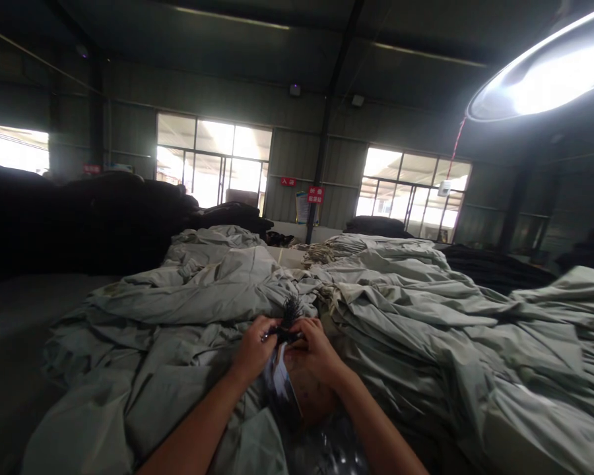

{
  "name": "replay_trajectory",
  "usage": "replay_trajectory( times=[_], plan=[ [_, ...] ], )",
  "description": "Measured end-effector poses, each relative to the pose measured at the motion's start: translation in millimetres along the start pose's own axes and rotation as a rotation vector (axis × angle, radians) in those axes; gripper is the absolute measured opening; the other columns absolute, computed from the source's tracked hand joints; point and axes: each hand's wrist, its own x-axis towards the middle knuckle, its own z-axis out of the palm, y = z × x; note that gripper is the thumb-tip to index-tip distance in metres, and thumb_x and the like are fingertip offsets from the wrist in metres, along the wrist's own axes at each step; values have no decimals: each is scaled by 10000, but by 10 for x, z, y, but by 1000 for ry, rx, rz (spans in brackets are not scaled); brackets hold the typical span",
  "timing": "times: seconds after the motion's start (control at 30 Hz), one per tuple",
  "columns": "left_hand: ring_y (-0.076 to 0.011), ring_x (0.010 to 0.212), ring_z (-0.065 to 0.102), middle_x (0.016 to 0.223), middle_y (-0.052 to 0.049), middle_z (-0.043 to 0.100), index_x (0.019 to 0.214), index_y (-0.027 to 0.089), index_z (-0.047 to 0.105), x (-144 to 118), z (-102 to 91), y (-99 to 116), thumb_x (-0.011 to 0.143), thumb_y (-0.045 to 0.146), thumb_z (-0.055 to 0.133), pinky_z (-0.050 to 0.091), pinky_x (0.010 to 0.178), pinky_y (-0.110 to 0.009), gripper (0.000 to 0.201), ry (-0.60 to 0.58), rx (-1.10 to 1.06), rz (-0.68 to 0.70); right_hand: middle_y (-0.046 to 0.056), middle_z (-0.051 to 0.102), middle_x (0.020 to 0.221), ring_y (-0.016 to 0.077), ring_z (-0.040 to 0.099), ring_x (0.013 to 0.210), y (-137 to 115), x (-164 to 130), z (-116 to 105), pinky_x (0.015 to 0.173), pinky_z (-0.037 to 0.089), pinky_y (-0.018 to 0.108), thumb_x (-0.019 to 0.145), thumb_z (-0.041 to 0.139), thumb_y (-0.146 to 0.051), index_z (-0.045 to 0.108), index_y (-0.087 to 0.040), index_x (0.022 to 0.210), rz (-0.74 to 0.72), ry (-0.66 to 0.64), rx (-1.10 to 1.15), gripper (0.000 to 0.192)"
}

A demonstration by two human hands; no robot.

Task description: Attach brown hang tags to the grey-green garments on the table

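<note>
My left hand (254, 349) and my right hand (317, 349) meet in front of me over a heap of grey-green cloth (188, 316). Together they pinch a small dark bundle of black strings (290, 315) whose frayed ends stick up between the fingers. White tags or paper slips (282, 379) hang below the hands. Both hands have their fingers closed around the bundle. What lies under my wrists is dim and hard to make out.
More grey-green cloth (426, 316) is piled to the right and behind. Dark fabric stacks (94, 218) rise at the left and back (376, 225). A bright lamp (544, 72) hangs at upper right. Large windows (212, 158) line the far wall.
</note>
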Motion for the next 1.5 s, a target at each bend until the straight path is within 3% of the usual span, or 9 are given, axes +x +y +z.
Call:
replay_trajectory(
  times=[0.17, 0.33, 0.53, 0.67, 0.77, 0.87, 1.03, 1.23, 1.5],
  plan=[
    [-181, 900, 563, 863, -37, 581, 814, 174, 613, -95, 72, 151, 678, 101, 458, 448, 845, -317, 219, -15, 108, -45, 67, 590, 1009, 237, 480, 990, -61, -156, -29, 867, 384, 347, 702, 638, -335, 610, -191, 919, 81, 4, 43, 262],
    [-161, 838, 557, 832, -11, 583, 843, 194, 522, -155, 57, 283, 651, 82, 472, 442, 803, -294, 227, 36, -46, -46, 24, 537, 669, 183, 480, 721, -62, -73, 27, 690, 387, 300, 788, 492, -471, 531, -180, 619, 217, 115, -6, 339],
    [-191, 911, 566, 918, -38, 642, 913, 182, 608, -115, -31, 286, 642, 89, 515, 421, 869, -329, 301, -204, -37, -85, 1, 477, 626, 152, 452, 620, 35, -147, 40, 587, 382, 271, 799, 356, -623, 475, -189, 636, 304, 129, 263, 479],
    [-211, 978, 550, 1014, -54, 647, 1079, 199, 616, -125, -35, 247, 658, 109, 529, 412, 912, -351, 439, -243, -14, -66, 56, 560, 775, 218, 506, 774, -168, -234, 0, 685, 394, 322, 761, 454, -628, 541, -184, 768, 281, 146, -10, 453],
    [-216, 934, 566, 963, -65, 667, 977, 188, 661, -140, -24, 254, 681, 153, 563, 427, 870, -334, 314, -258, -45, -24, 102, 570, 887, 304, 495, 895, -350, -250, -12, 749, 366, 394, 589, 682, -565, 558, -182, 830, 316, 132, -301, 469],
    [-207, 917, 572, 920, -52, 673, 891, 190, 673, -135, -40, 300, 659, 125, 580, 420, 861, -315, 258, -278, -59, -32, 81, 571, 885, 296, 502, 889, -422, -250, -49, 719, 353, 370, 559, 727, -375, 566, -200, 842, 330, 26, -368, 370],
    [-220, 976, 546, 942, -33, 664, 847, 193, 670, -126, -139, 444, 639, 129, 582, 369, 897, -331, 235, -424, 59, -13, 25, 518, 795, 192, 496, 749, -402, -270, -233, 620, 327, 279, 562, 591, -149, 549, -191, 692, 297, -93, -267, 143],
    [-229, 1016, 507, 1001, -24, 656, 831, 215, 665, -180, -145, 587, 638, 141, 543, 312, 913, -344, 240, -479, 224, 23, -15, 487, 697, 130, 457, 637, -393, -260, -349, 550, 313, 235, 517, 505, -81, 500, -176, 565, 270, -127, -104, 107],
    [-235, 969, 487, 918, -17, 650, 847, 222, 653, -220, -67, 569, 637, 195, 551, 311, 900, -347, 235, -466, 132, -18, -34, 579, 658, 133, 497, 638, -276, -180, -465, 567, 372, 216, 546, 528, -102, 614, -153, 725, 362, -317, 196, 204]
  ],
)
